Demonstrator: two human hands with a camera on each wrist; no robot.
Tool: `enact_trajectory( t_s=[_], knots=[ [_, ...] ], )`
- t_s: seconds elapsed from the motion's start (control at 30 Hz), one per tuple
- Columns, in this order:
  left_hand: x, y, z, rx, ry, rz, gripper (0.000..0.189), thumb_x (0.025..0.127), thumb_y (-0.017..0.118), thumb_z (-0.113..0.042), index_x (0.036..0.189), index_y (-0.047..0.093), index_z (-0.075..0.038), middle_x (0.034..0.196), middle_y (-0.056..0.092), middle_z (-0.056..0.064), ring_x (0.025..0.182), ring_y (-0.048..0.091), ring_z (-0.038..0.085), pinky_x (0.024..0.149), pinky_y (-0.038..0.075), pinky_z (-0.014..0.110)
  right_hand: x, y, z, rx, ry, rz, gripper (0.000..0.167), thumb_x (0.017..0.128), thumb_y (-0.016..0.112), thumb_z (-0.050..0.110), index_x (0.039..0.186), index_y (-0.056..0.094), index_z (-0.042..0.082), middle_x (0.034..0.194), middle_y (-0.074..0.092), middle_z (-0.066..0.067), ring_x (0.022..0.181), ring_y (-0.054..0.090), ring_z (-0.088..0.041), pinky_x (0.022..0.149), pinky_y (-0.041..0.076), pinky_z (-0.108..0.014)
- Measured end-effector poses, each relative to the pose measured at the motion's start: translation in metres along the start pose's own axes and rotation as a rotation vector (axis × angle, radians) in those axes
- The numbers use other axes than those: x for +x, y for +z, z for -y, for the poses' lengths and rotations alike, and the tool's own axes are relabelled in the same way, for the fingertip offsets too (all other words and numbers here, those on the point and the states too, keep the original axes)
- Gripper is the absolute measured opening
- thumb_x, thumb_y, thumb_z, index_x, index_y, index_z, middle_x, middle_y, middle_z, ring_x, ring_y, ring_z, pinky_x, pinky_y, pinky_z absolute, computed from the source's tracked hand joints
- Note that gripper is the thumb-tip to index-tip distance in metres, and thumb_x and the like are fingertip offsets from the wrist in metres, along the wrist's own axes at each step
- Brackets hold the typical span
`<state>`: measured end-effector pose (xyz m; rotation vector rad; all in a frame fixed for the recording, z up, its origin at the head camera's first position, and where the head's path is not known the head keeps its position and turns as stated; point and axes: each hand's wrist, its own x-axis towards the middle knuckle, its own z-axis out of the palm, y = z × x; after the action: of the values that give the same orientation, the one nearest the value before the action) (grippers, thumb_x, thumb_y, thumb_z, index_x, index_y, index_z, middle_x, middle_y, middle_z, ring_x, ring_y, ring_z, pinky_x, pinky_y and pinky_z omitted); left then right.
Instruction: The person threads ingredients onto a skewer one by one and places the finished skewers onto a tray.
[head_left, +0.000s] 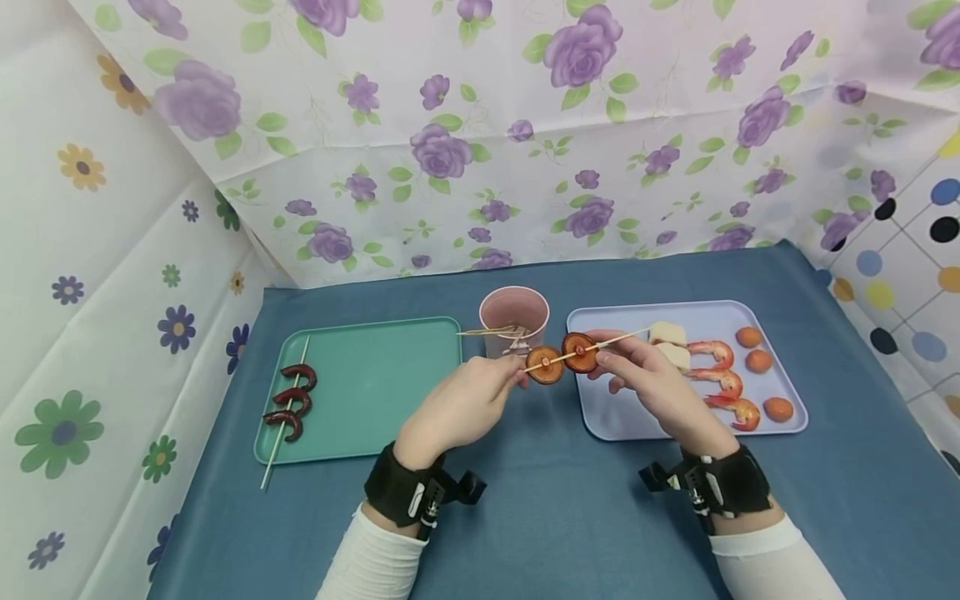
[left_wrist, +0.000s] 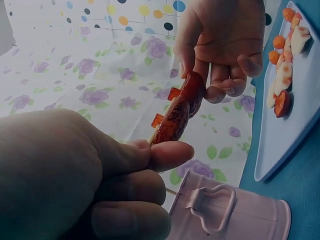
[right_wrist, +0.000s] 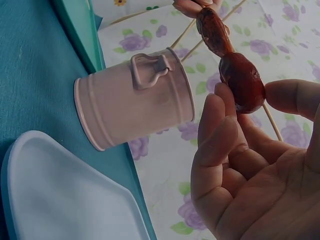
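Observation:
Two round, brown, mushroom-like slices are threaded on a thin wooden skewer [head_left: 628, 337] held above the table. My left hand [head_left: 453, 408] pinches the skewer's left end, beside the left mushroom slice [head_left: 551, 377]. With thumb and fingers, my right hand [head_left: 663, 392] grips the right mushroom slice [head_left: 576, 341] by its edge, and the skewer's bare end sticks out past it. In the left wrist view the slices [left_wrist: 172, 120] appear edge-on, close together. Just behind the hands stands a pink bucket [head_left: 498, 307] with more skewers in it.
On the left, a green tray [head_left: 390, 375] bears a skewer with several dark curled pieces [head_left: 296, 400]. The lilac tray [head_left: 615, 421] on the right holds shrimp [head_left: 716, 383], pale blocks [head_left: 667, 333], small orange balls [head_left: 759, 360] and another brown slice [left_wrist: 282, 102]. Floral cloth hangs behind.

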<state>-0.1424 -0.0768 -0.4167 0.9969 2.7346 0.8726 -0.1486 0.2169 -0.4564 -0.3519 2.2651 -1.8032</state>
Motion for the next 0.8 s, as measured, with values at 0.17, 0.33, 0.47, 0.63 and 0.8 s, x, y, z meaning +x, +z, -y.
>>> enact_trajectory(
  t_s=[0.17,0.33,0.47,0.63,0.8],
  knots=[
    [0.001,-0.001,0.000,-0.001,0.010,-0.011,0.023,0.117,0.048,-0.015,0.115,0.070,-0.010,0.103,0.073,0.001,0.080,0.061,0.012,0.072,0.050,0.033,0.000,0.000,0.000,-0.010,0.010,-0.002,0.046,0.114,0.056,0.033,0.151,0.058,0.006,0.128,0.071,-0.010,0.111,0.068,-0.023,0.085,0.054,-0.035],
    [0.000,0.000,0.002,0.008,0.010,-0.022,0.024,0.117,0.047,-0.014,0.116,0.071,-0.009,0.104,0.075,0.002,0.080,0.062,0.011,0.071,0.050,0.033,0.000,0.000,0.000,-0.028,0.020,0.003,0.049,0.115,0.053,0.035,0.151,0.058,0.003,0.127,0.071,-0.012,0.110,0.068,-0.021,0.085,0.055,-0.035],
    [0.000,0.000,0.003,0.011,0.002,-0.023,0.025,0.117,0.047,-0.015,0.116,0.071,-0.010,0.104,0.074,0.002,0.079,0.061,0.011,0.071,0.050,0.032,0.001,-0.001,-0.001,-0.039,0.026,0.008,0.050,0.115,0.052,0.037,0.151,0.057,0.002,0.126,0.071,-0.012,0.110,0.068,-0.020,0.085,0.055,-0.035],
    [0.000,0.001,0.004,0.000,-0.005,-0.023,0.025,0.117,0.047,-0.015,0.116,0.071,-0.010,0.103,0.074,0.001,0.077,0.060,0.011,0.070,0.049,0.033,0.000,-0.005,-0.002,-0.050,0.050,0.010,0.051,0.115,0.049,0.043,0.150,0.060,0.007,0.124,0.071,-0.017,0.111,0.069,-0.022,0.087,0.057,-0.036],
    [-0.001,0.000,0.004,-0.017,-0.007,-0.026,0.024,0.116,0.048,-0.015,0.117,0.071,-0.008,0.104,0.074,0.002,0.077,0.059,0.011,0.070,0.048,0.033,-0.001,-0.014,0.000,-0.089,0.027,0.019,0.050,0.117,0.045,0.042,0.147,0.061,0.007,0.124,0.070,-0.025,0.113,0.068,-0.022,0.088,0.056,-0.035]
  ],
)
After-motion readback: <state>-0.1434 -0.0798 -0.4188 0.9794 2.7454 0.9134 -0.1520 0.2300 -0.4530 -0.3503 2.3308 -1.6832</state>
